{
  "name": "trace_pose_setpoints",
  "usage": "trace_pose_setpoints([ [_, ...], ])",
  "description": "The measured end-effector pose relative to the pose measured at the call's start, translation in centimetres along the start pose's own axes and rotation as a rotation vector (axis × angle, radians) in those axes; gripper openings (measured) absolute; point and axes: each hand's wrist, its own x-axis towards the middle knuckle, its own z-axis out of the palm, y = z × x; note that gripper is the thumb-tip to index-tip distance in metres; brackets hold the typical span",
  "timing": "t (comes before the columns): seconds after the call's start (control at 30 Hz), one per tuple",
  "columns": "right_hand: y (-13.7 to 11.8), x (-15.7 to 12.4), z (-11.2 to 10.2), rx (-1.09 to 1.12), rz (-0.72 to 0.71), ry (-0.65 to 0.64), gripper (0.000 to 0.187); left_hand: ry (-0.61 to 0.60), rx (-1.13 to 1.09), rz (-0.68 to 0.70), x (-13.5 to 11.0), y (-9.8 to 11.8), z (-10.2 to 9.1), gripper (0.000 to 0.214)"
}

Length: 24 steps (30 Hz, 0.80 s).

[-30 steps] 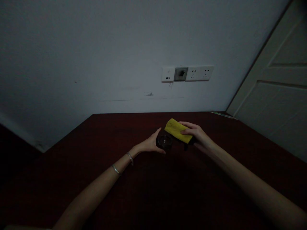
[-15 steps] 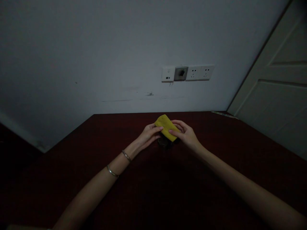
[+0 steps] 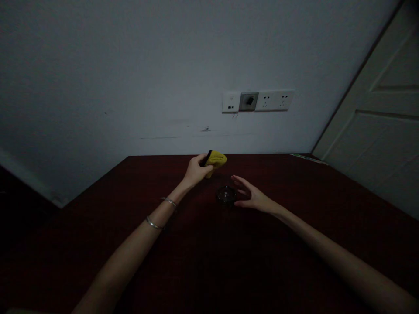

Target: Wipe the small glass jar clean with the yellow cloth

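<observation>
My left hand (image 3: 195,170) is closed round a folded yellow cloth (image 3: 216,159) and holds it up near the table's far edge. A small dark round object (image 3: 225,194), glossy and hard to make out in the dim light, stands on the dark red table (image 3: 209,261). My right hand (image 3: 250,195) lies just to its right with the fingers spread and curved toward it; whether they touch it is unclear. Two thin bangles circle my left wrist.
A pale wall rises behind the table, with a row of sockets and a switch (image 3: 258,100). A white panelled door (image 3: 379,131) stands at the right. A thin light strip (image 3: 307,158) lies at the table's far right corner.
The yellow cloth passed from my right hand to my left, which carried it up and left. My right hand opened and settled beside the dark round object, which is uncovered again.
</observation>
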Motion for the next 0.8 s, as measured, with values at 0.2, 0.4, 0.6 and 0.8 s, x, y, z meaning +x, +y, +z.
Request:
trace_pose_setpoints([
  [0.2,1.6,0.5,2.4,-0.160,0.015,0.076,0.106,-0.410,0.334,0.307,1.1,-1.6,1.5,0.036],
  [0.4,1.2,0.6,2.9,-0.372,-0.006,0.126,0.087,-0.594,0.393,0.411,1.4,-1.4,2.1,0.037],
  [0.6,1.2,0.6,2.6,-0.434,0.010,0.130,0.084,-0.613,0.309,0.333,1.2,-1.0,2.4,0.041],
  [0.8,0.7,0.6,2.5,-0.435,-0.026,0.073,0.068,-0.689,0.251,0.288,1.1,-1.8,2.8,0.041],
])
